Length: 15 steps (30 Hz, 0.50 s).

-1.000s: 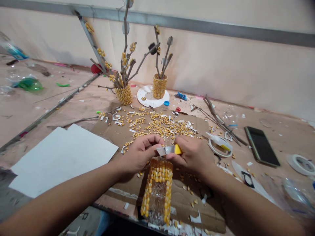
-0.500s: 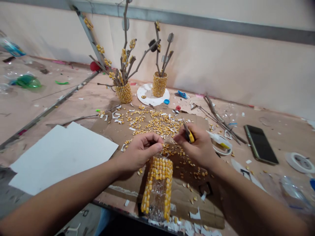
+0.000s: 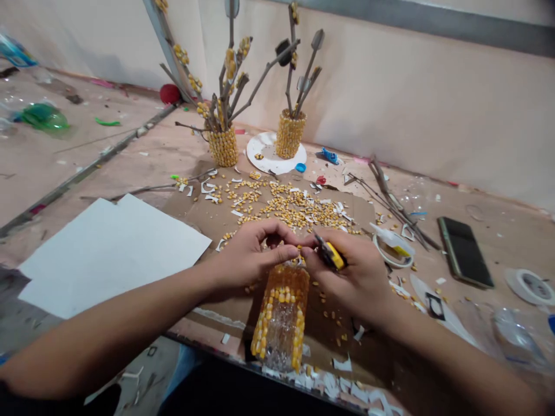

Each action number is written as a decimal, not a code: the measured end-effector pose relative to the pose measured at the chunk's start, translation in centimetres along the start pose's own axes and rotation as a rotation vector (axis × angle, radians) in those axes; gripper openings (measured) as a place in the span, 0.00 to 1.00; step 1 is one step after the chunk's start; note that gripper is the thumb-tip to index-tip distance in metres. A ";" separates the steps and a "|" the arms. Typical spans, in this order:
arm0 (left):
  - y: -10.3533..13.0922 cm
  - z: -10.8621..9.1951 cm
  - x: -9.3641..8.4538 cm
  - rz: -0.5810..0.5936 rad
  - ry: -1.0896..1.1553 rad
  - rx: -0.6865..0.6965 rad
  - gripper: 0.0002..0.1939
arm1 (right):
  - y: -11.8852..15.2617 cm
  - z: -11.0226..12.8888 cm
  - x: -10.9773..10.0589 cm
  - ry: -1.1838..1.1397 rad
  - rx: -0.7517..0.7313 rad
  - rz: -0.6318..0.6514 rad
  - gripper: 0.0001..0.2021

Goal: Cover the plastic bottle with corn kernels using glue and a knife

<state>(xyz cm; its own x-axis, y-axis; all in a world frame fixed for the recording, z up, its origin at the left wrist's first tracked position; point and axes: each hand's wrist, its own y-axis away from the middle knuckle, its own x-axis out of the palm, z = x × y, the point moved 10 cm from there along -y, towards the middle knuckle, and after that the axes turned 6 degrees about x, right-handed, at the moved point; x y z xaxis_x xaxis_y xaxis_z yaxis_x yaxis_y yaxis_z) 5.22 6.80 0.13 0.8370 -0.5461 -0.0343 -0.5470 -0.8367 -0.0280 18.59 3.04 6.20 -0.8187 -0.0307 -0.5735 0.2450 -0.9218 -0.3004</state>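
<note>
My left hand [image 3: 255, 248] pinches a small yellow corn kernel [image 3: 299, 248] between thumb and forefinger. Close against it, my right hand [image 3: 358, 274] has its fingertips at the kernel, while a yellow and black utility knife [image 3: 333, 256] is tucked in its grip, dark end pointing up. Below both hands lies a clear plastic cylinder [image 3: 280, 329], partly covered in rows of kernels, with a bare see-through patch facing me. Loose corn kernels [image 3: 299, 208] and paper scraps are spread over the cardboard [image 3: 208, 211] beyond my hands.
Two kernel-covered pots [image 3: 223, 148] with twigs stand at the back, one on a white disc [image 3: 260, 153]. White paper sheets [image 3: 117, 254] lie left. To the right are a glue bottle [image 3: 394, 240], a phone [image 3: 465, 251], a tape roll [image 3: 533, 286] and loose twigs [image 3: 390, 199].
My right hand has moved left, bringing its fingertips to my left hand's at the kernel. The knife stays in my right hand. The camera view has tilted slightly downward.
</note>
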 end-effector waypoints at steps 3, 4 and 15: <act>-0.1 -0.8 0.3 0.275 -0.116 0.023 0.10 | -0.4 -0.3 0.4 0.045 0.139 0.163 0.05; 0.0 -0.8 0.1 0.348 -0.167 0.014 0.12 | -0.4 -0.2 0.7 0.045 0.178 0.242 0.06; 0.9 0.7 1.7 0.658 -0.407 0.043 0.11 | 2.9 0.3 3.7 -0.013 0.382 0.688 0.08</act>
<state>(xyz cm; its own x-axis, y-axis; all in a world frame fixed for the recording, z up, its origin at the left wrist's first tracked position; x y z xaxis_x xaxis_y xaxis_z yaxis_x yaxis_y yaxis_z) 6.12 5.18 -0.60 0.2735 -0.8647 -0.4213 -0.9368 -0.3388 0.0873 16.12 0.20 3.41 -0.5546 -0.6450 -0.5258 0.5057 -0.7630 0.4026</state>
